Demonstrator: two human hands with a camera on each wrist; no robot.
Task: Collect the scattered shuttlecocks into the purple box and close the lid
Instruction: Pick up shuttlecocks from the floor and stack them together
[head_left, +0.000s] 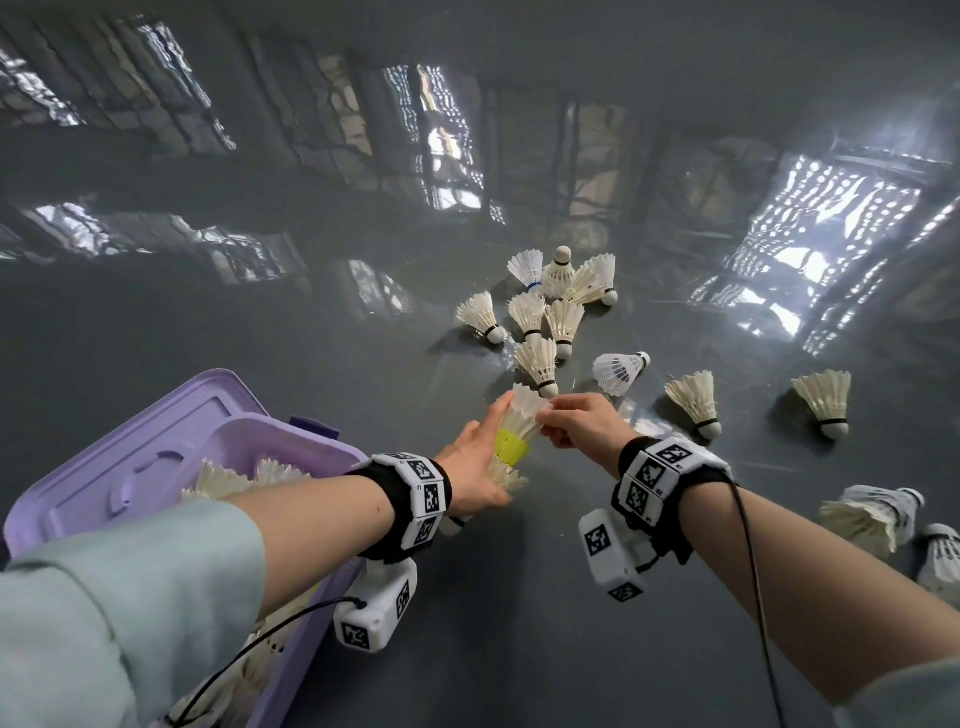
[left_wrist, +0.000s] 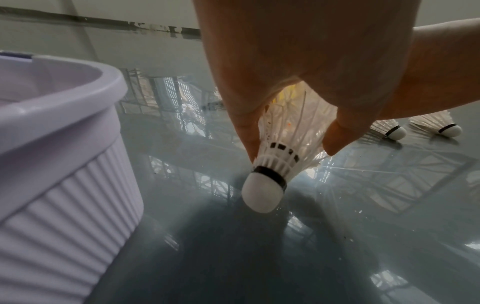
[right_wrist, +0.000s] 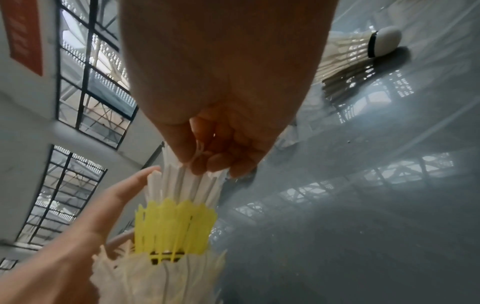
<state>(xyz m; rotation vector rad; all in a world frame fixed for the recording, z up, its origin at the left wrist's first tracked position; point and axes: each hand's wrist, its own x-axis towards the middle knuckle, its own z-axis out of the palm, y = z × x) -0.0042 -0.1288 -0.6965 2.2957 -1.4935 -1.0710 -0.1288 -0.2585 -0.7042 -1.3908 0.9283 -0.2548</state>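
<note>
Lower left of the head view: purple box (head_left: 291, 441), lid (head_left: 130, 467) tipped open behind, some shuttlecocks already inside. Just right of it, left hand (head_left: 475, 467) curled round a nested stack of shuttlecocks (head_left: 511, 449) — yellow one in the middle, cork pointing down in the left wrist view. At centre, right hand (head_left: 582, 421) pinching the feather tips of the top shuttlecock (head_left: 527, 405), seating it into the stack. Upper and right of the frame: loose shuttlecocks (head_left: 535, 312) spread over the glossy floor (head_left: 311, 312), well apart from the box.

Likely risks — feathers crushed or bent by the pinch, a skewed push splaying the stack, the lowest one slipping from a light hold and rolling off.
</note>
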